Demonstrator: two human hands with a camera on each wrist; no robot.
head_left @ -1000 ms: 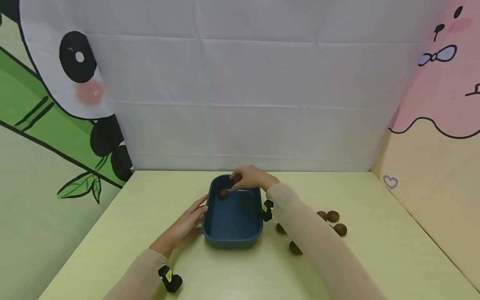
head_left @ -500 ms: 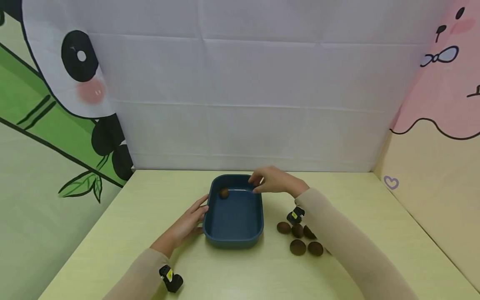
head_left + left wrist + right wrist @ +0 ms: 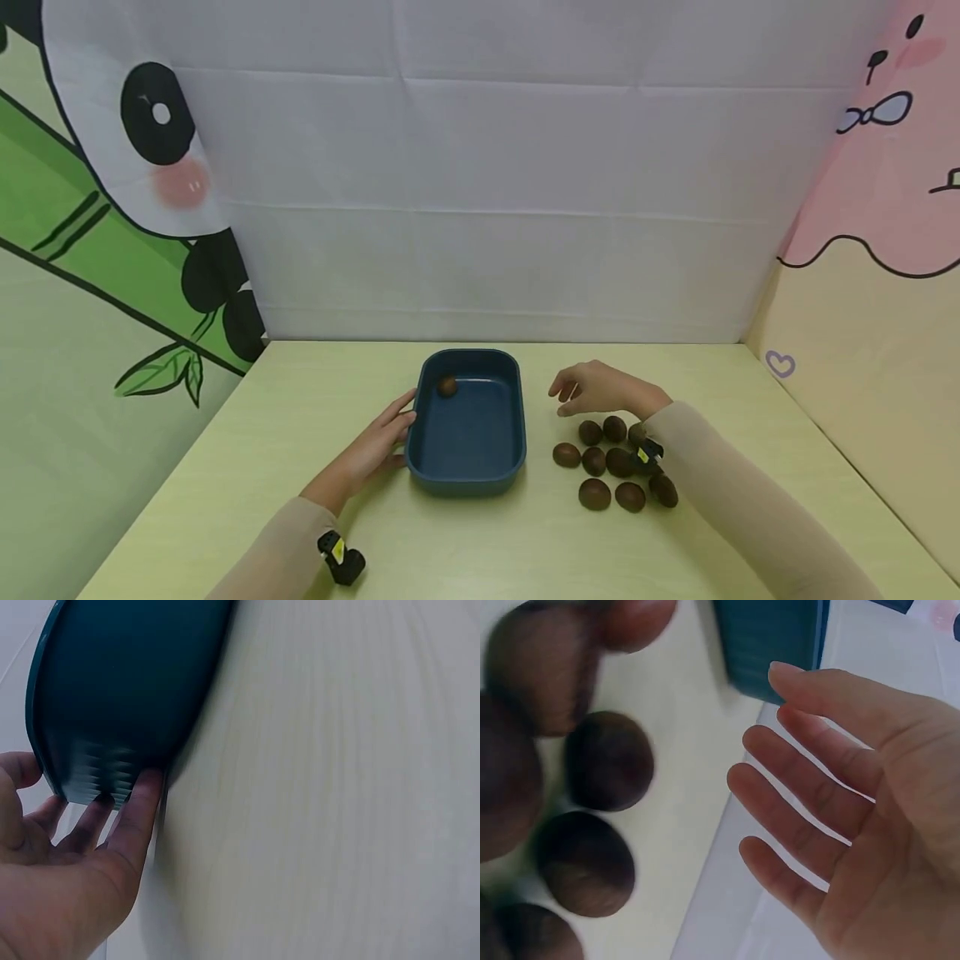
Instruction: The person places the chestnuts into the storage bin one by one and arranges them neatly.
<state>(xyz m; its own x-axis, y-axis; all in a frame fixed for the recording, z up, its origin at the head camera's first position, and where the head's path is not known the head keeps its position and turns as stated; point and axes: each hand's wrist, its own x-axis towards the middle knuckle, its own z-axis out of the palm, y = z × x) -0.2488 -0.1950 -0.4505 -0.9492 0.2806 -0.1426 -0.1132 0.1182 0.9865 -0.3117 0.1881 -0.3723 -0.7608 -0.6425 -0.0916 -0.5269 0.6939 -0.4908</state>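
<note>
The blue box (image 3: 467, 442) stands on the table near the middle, its long sides running from near to far. It is deep blue, with rounded corners and smooth, raised walls; a pale streak of light lies across the far part of its floor. From the left wrist, its outside looks blue-green and glossy. Inside, toward the far left corner, sits one small brown ball (image 3: 447, 386).

The left hand (image 3: 371, 450) is at the box's left side, fingers extended and touching the wall rather than wrapped round it. The right hand (image 3: 603, 388) hangs well to the right of the box, its fingers loosely bent and spread apart, with nothing between them.

Just nearer than that hand lie the loose brown balls (image 3: 595, 493), grouped on the table to the right of the box. They are dark brown and matt, some round, others flatter or more oval, set close together; the right wrist camera (image 3: 647, 454) hides part of the group. Another wrist camera (image 3: 343, 562) shows at the left cuff, and both sleeves are beige.

The table (image 3: 480, 550) is pale yellow with faint grain. Beyond it hangs a creased white backdrop (image 3: 487, 167).
</note>
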